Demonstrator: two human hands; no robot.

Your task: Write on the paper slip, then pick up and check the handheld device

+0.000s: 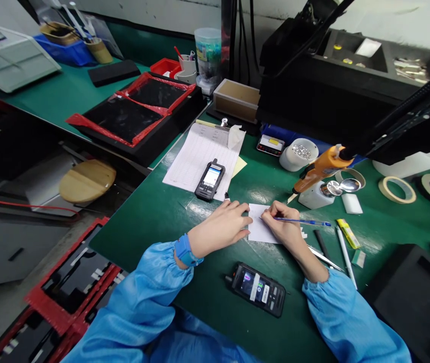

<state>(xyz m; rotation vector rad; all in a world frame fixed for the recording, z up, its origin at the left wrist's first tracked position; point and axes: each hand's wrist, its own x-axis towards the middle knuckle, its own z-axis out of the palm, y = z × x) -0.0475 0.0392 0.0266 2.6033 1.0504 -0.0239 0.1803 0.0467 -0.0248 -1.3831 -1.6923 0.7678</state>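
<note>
A blue pen (306,222) is pinched in my right hand (285,227), its tip down on a small white sheet of paper (257,233). My left hand (224,220) lies with its fingers stretched out, the fingertips touching the paper's left edge. Nearer to me, a black handheld phone (256,288) with an antenna lies face up, its screen lit and a pale strip across it. A second such phone (210,179), also lit, rests on a ruled form sheet (188,161) held by a clipboard, beyond my left hand.
An orange electric screwdriver (319,169) hangs at the right beside a white dispenser bottle (315,195). A tub of screws (299,154), tape rolls (396,190), tweezers (326,258) and a white stick-like tool (345,257) lie around. A black tray (131,113) edged with red tape stands left.
</note>
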